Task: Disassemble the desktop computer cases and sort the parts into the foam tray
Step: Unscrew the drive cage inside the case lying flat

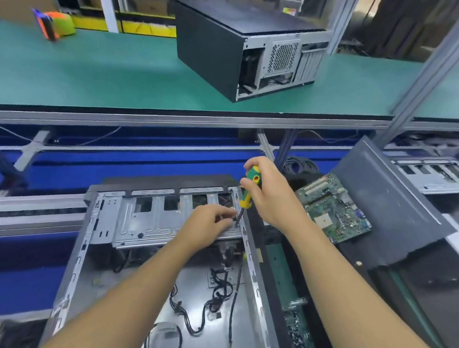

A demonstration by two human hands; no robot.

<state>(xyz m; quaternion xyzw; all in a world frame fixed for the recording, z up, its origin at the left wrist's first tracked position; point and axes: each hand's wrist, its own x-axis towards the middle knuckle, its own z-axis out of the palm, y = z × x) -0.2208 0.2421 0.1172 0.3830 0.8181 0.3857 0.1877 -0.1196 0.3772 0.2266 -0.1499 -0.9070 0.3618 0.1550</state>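
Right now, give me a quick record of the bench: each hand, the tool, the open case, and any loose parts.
Right hand: grips screwdriver handle
Left hand: fingers at the screwdriver tip; grip unclear
Open case: lying flat, cables inside
Motherboard: lying right of the case
Second case: on the green belt

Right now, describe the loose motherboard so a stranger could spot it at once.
Start at the open case lying nearest the camera, then look just past its right wall. There, beside the tilted grey panel, lies the motherboard. It is green and studded with slots and chips, unlike the grey metal around it.
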